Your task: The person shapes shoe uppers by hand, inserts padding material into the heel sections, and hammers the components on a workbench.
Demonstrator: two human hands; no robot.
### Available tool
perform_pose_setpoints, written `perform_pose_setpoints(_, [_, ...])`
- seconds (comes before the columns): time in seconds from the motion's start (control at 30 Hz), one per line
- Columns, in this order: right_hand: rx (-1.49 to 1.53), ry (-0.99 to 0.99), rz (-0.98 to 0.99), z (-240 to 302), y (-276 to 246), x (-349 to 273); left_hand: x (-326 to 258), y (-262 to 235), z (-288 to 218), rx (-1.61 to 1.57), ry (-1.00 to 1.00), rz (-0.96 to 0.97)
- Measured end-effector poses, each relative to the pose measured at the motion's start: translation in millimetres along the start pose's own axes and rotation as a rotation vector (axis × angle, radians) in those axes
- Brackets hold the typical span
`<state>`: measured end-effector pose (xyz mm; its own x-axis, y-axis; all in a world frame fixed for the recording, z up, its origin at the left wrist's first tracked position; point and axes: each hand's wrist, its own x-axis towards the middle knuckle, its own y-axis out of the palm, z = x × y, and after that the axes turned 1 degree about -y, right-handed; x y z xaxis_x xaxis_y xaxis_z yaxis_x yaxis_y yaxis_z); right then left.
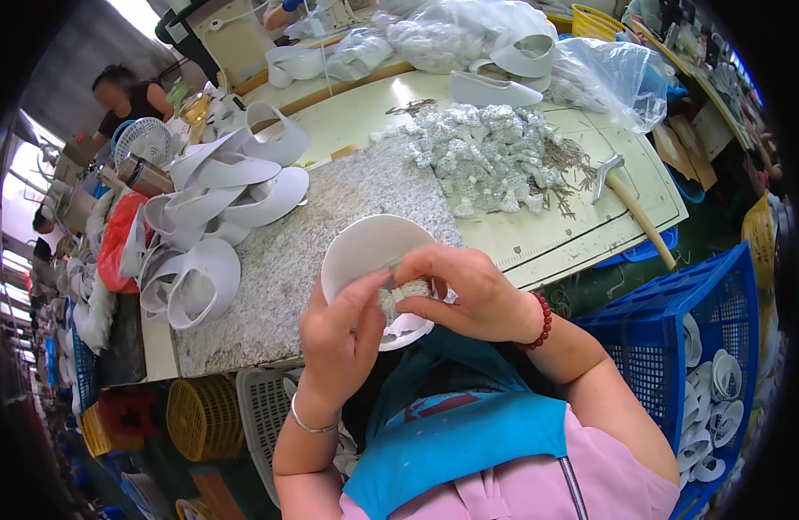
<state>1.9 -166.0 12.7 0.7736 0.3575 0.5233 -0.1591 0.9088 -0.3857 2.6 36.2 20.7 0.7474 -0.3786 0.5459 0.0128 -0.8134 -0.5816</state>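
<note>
In front of my chest, a white curved piece, shaped like an open ring with a wide flaring wall, is held over the near edge of the worktop. My left hand grips it from the left, its fingertips reaching in toward the middle. From the right, my right hand pinches at the inner edge with thumb and forefinger. A tiny greyish bit shows between the fingertips of both hands, too small to name. Similar white pieces lie heaped on the left of the worktop.
A speckled grey slab covers the worktop's near left part. Beyond my right hand lie a heap of crumpled silvery bits, thin brown pins and a wooden-handled hammer. A blue crate of white pieces stands at right; yellow baskets sit below left.
</note>
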Motion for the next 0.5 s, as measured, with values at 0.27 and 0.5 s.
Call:
perform_pose_setpoints(0.27, [0.024, -0.143, 0.015, -8, -1, 2, 5, -6, -5, -0.023, -0.060, 0.024])
perform_pose_setpoints(0.5, [0.242, 0.062, 0.035, -9, 3, 1, 4, -2, -8, 0.123, 0.072, -0.076])
